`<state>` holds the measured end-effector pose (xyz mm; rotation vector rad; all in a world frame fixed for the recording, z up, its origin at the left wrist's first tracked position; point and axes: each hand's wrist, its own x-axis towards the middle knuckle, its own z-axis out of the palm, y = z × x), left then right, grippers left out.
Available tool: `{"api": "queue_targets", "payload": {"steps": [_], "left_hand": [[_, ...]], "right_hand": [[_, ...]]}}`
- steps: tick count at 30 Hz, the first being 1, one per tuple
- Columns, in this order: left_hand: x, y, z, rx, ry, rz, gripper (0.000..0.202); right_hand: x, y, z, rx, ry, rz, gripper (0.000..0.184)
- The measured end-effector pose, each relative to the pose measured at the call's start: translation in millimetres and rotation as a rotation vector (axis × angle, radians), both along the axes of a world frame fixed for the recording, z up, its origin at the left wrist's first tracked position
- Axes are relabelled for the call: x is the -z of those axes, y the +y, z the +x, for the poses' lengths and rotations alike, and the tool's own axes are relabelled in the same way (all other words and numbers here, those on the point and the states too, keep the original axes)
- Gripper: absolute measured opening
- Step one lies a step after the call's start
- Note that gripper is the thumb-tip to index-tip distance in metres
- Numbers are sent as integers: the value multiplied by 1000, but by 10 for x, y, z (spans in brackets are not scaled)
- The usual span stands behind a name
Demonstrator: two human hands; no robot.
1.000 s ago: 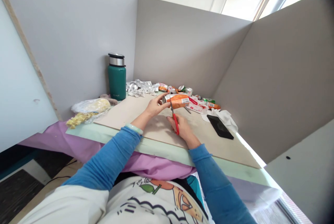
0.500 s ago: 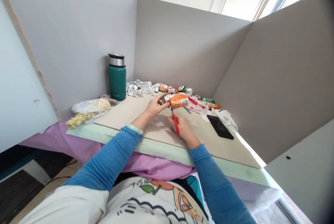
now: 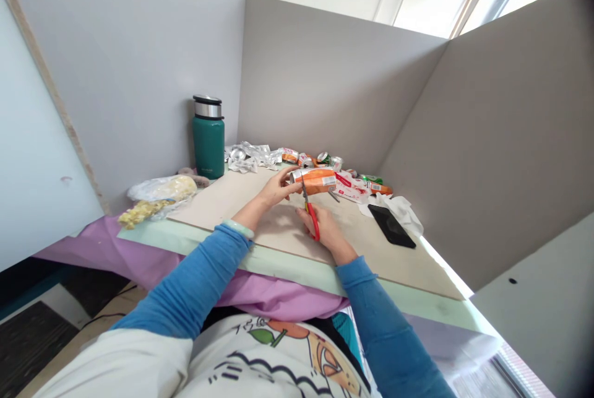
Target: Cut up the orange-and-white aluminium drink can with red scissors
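My left hand (image 3: 277,185) grips one end of an orange and white drink can (image 3: 318,180), which lies on its side in the air above the board (image 3: 273,228). In my right hand (image 3: 323,224) is a pair of scissors (image 3: 313,221) with red handles. Their blades point up and away from me, against the can's near side close to my left fingertips. Whether the blades have gone into the metal cannot be made out.
Cut silver metal pieces (image 3: 250,156) and several crumpled cans (image 3: 290,155) line the back. A green bottle (image 3: 208,138) stands at the left, behind a plastic bag (image 3: 162,189). On the right lie a black phone (image 3: 391,225) and white tissue (image 3: 404,212). Grey panels enclose the table.
The can has turned slightly in my left hand and its right end sits a little lower. The scissors have barely shifted. Both arms stay in nearly the same place.
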<state>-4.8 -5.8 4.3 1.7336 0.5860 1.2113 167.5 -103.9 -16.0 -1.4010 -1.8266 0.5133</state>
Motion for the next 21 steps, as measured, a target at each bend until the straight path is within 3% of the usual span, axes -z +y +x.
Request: {"api": "queue_targets", "payload": {"steps": [13, 21], "left_hand": [[-5, 19, 17, -9, 14, -21, 78], [-18, 12, 26, -116, 68, 48, 78]], "right_hand": [[34, 35, 12, 33, -53, 31, 40], [27, 46, 14, 83, -102, 54, 40]]}}
